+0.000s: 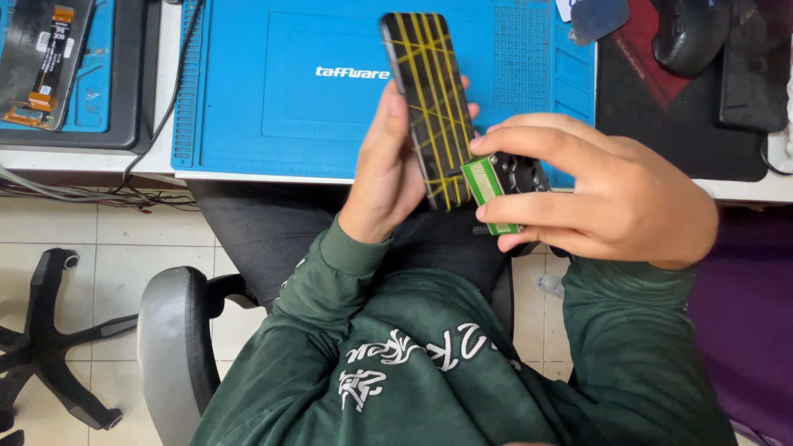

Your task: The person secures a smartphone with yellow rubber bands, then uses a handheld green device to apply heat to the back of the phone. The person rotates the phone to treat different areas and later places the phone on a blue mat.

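Left hand [384, 165] holds taped phone [429, 107]; right hand [611, 194] grips green device [487, 194]

The phone [429, 107] has a glossy dark glass-like face crossed with matt yellow tape strips. The small device [496, 192] looks like green and black hard plastic. The blue mat [289, 91] seems matt rubbery silicone. The green sleeves [330, 330] are soft knit cloth.

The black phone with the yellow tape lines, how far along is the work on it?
Done: thin yellow strips already criss-cross the black slab phone. In hand: the left hand holds it upright while the right hand presses a small green-and-black tool against its lower edge. Left: the phone looks closed, and the blue work mat lies bare.
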